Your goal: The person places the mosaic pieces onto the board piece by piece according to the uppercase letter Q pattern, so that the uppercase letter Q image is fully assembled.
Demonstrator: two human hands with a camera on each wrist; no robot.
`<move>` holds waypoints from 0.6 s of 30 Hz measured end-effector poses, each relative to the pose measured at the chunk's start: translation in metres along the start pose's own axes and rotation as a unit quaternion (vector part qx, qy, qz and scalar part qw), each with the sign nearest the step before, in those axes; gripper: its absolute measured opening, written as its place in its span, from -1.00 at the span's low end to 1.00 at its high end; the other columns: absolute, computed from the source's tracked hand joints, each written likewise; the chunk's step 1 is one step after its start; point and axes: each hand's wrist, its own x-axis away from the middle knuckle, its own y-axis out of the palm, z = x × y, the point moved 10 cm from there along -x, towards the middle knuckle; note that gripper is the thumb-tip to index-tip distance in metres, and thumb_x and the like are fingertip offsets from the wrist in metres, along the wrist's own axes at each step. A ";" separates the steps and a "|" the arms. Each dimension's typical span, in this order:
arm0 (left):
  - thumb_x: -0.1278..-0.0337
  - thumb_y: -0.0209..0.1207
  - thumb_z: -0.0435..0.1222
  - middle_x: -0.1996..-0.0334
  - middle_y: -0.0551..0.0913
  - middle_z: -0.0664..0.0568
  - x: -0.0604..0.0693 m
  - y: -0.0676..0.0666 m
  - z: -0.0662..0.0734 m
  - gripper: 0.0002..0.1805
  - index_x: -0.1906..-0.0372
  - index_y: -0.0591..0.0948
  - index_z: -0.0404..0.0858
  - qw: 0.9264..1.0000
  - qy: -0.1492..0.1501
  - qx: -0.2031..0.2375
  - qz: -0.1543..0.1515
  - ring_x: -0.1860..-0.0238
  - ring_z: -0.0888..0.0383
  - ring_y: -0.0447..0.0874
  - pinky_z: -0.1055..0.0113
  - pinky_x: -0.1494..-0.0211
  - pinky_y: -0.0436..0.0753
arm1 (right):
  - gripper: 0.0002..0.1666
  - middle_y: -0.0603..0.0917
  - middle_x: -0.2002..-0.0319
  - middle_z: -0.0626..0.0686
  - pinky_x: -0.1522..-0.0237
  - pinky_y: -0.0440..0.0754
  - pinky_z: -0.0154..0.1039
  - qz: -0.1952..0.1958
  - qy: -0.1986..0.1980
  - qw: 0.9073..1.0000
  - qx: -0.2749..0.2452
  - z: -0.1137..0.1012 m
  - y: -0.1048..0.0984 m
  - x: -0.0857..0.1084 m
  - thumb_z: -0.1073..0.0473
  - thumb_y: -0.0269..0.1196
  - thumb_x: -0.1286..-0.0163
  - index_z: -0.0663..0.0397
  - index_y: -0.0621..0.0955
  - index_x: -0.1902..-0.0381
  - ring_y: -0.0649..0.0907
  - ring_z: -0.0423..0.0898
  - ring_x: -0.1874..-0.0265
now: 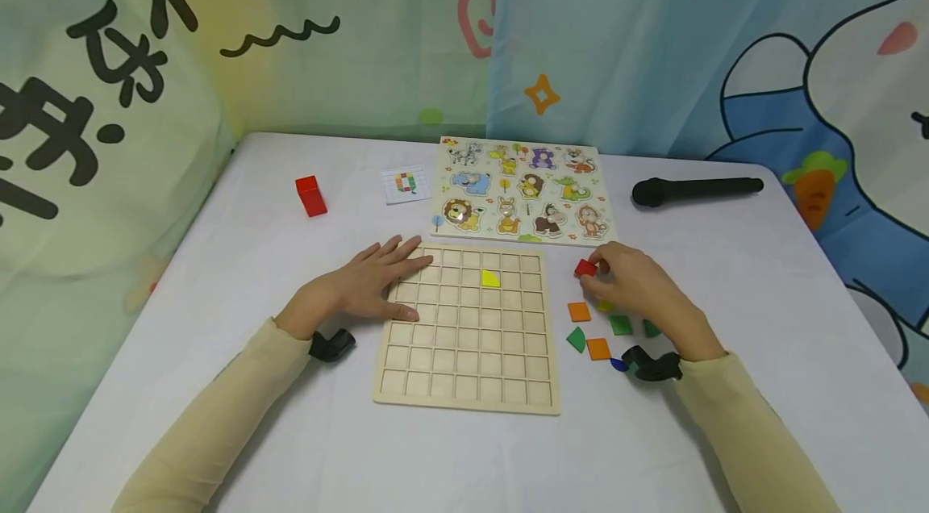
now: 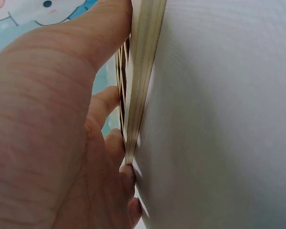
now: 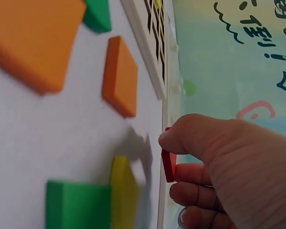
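Observation:
A wooden grid board (image 1: pixel 464 364) lies on the table with a yellow quarter-round tile (image 1: pixel 490 279) in one of its upper cells. My left hand (image 1: pixel 370 283) rests on the board's left edge, fingers spread; in the left wrist view the thumb lies along the board's edge (image 2: pixel 144 62). To the right of the board, my right hand (image 1: pixel 635 279) pinches a red tile (image 3: pixel 169 162) between thumb and finger, just above the table. Below it lie orange square tiles (image 1: pixel 579 312), green tiles (image 1: pixel 620 325), a yellow tile (image 3: pixel 124 191) and a blue tile (image 1: pixel 618 364), partly hidden by the wrist camera.
Behind the grid board lies an animal puzzle board (image 1: pixel 522 190). A small pattern card (image 1: pixel 406 185) sits left of it, and a red block (image 1: pixel 311 196) further left. At the back right is a black microphone-like object (image 1: pixel 697 190). Printed curtains (image 1: pixel 363 85) hang behind the table.

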 end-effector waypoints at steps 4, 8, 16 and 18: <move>-0.10 0.19 0.26 -0.59 -0.25 0.05 0.000 0.000 0.000 -0.01 -0.56 0.04 0.06 1.000 -0.002 0.001 -0.002 -0.58 -0.09 -0.37 -0.09 -0.56 -0.22 | -0.54 0.56 0.28 0.10 0.27 0.52 -0.17 -0.002 -0.014 1.000 0.006 -0.011 -0.002 -0.003 -0.02 0.31 -0.29 0.24 0.57 0.06 0.50 -0.01 0.30; -0.10 0.18 0.26 -0.59 -0.26 0.05 0.001 0.000 0.000 0.00 -0.56 0.02 0.06 1.000 -0.004 -0.002 -0.003 -0.58 -0.08 -0.38 -0.08 -0.56 -0.23 | -0.53 0.56 0.28 0.09 0.32 0.47 -0.20 -0.004 -0.023 1.000 0.009 -0.022 -0.003 -0.007 -0.05 0.32 -0.30 0.21 0.58 0.05 0.50 -0.02 0.32; -0.10 0.17 0.27 -0.59 -0.26 0.06 0.001 0.000 0.001 0.00 -0.57 0.02 0.06 1.000 0.001 -0.003 -0.002 -0.58 -0.06 -0.40 -0.06 -0.57 -0.24 | -0.54 0.58 0.25 0.09 0.27 0.54 -0.16 -0.007 -0.046 0.999 0.005 -0.044 -0.004 -0.013 -0.07 0.29 -0.32 0.18 0.59 0.04 0.51 -0.02 0.31; -0.11 0.18 0.27 -0.59 -0.25 0.05 0.000 0.000 0.000 0.00 -0.56 0.03 0.05 1.000 0.003 -0.002 -0.001 -0.58 -0.06 -0.40 -0.06 -0.57 -0.23 | -0.55 0.58 0.25 0.10 0.25 0.55 -0.13 -0.003 -0.058 0.998 0.009 -0.050 -0.005 -0.015 -0.06 0.28 -0.32 0.18 0.59 0.04 0.51 -0.02 0.31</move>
